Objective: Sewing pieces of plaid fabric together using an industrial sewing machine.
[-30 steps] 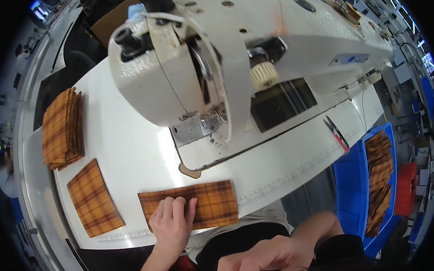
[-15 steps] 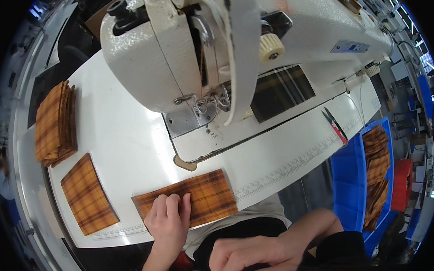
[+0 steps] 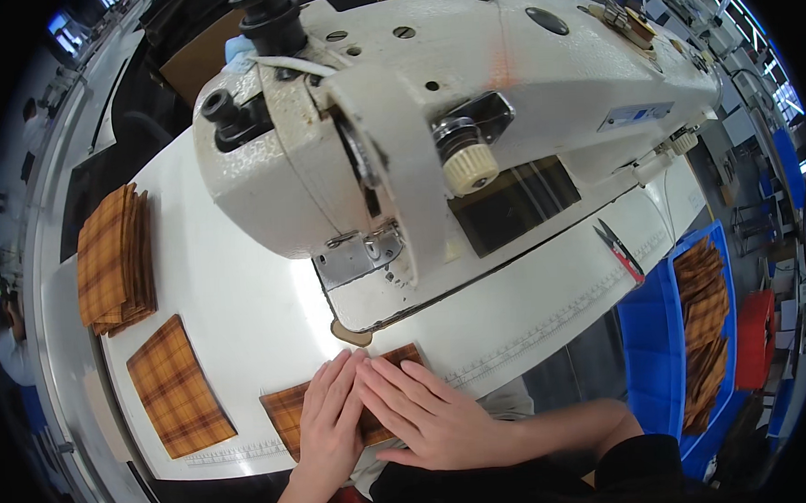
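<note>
An orange-brown plaid fabric piece [image 3: 284,407] lies on the white table at its front edge, partly covered by both hands. My left hand [image 3: 331,416] rests flat on it, fingers stretched out and pointing away from me. My right hand [image 3: 419,408] lies open beside it, its fingertips meeting the left hand's near the far edge of the cloth. A second plaid piece [image 3: 180,387] lies flat to the left. Farther back at the left edge sits a stack of plaid pieces [image 3: 114,260].
A white sewing machine [image 3: 371,127] stands just beyond my hands. Red-handled thread snips [image 3: 621,253] lie on the table [image 3: 252,303] at the right. A blue bin [image 3: 651,331] holding plaid pieces [image 3: 703,319] stands beyond the right edge, near a red container [image 3: 754,340].
My right hand has come up from near my body and now lies on the fabric beside the left. The left hand's bent fingers have straightened out flat. The view has shifted slightly.
</note>
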Demonstrator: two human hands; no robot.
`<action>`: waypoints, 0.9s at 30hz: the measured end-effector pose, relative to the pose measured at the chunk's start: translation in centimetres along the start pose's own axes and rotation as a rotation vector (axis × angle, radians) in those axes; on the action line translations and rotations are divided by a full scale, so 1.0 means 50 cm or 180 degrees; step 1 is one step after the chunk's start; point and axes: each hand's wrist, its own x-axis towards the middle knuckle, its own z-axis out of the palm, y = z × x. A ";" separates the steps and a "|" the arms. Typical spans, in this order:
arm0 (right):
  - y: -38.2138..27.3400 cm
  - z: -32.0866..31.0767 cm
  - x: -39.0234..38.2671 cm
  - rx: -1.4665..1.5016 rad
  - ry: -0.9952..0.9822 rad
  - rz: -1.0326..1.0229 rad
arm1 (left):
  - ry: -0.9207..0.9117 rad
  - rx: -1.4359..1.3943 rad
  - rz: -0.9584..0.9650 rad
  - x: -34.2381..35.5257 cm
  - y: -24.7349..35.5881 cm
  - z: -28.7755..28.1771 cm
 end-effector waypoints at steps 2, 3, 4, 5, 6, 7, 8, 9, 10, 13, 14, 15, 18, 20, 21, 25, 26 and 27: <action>0.004 0.019 0.021 0.0220 0.0063 0.0284 | 0.0003 0.0056 0.0066 -0.003 -0.005 0.003; 0.005 0.022 0.021 0.0216 0.0080 0.0310 | -0.0028 -0.0014 0.0025 -0.005 -0.006 0.005; 0.004 0.026 0.019 0.0154 -0.0008 0.0310 | -0.0056 -0.0079 -0.0039 -0.007 -0.007 0.006; 0.003 0.028 0.018 0.0091 -0.0098 0.0310 | -0.0070 -0.0077 -0.0036 -0.008 -0.007 0.006; 0.003 0.029 0.016 0.0099 -0.0095 0.0321 | -0.0062 -0.0063 -0.0020 -0.008 -0.008 0.007; 0.004 0.030 0.012 0.0022 -0.0126 0.0326 | -0.0055 -0.0051 -0.0007 -0.008 -0.008 0.008; 0.005 0.030 0.009 -0.0056 -0.0158 0.0330 | -0.0068 -0.0052 -0.0008 -0.007 -0.008 0.008; 0.007 0.030 0.006 -0.0048 -0.0159 0.0340 | -0.0085 -0.0049 0.0007 -0.006 -0.008 0.007; 0.006 0.031 0.005 -0.0053 -0.0197 0.0341 | -0.0103 -0.0044 0.0016 -0.007 -0.008 0.006; 0.007 0.031 0.001 -0.0070 -0.0251 0.0349 | -0.0130 -0.0045 -0.0013 -0.006 -0.008 0.005; 0.007 0.030 0.000 -0.0095 -0.0264 0.0350 | -0.0141 -0.0048 -0.0011 -0.004 -0.006 0.005; 0.009 0.028 -0.002 -0.0092 -0.0263 0.0360 | -0.0129 0.0016 -0.0009 -0.001 -0.003 0.004; 0.012 0.024 -0.011 -0.0210 -0.0239 0.0276 | -0.0124 0.0060 -0.0008 0.004 0.001 0.003; 0.012 0.023 -0.020 -0.0268 -0.0196 0.0328 | -0.0128 0.0043 -0.0015 0.006 0.004 0.001; 0.013 0.019 -0.025 -0.0270 -0.0197 0.0328 | -0.0139 0.0045 -0.0032 0.008 0.006 -0.001; 0.037 -0.005 -0.044 -0.0085 -0.0317 0.0267 | -0.0308 0.0133 -0.0079 -0.006 -0.003 -0.005; 0.047 -0.013 -0.049 0.0036 -0.0378 0.0223 | -0.0298 0.0136 -0.0094 -0.010 -0.005 -0.015; 0.059 -0.021 -0.051 0.0043 -0.0385 0.0201 | -0.0556 0.0299 -0.0196 -0.016 -0.008 -0.033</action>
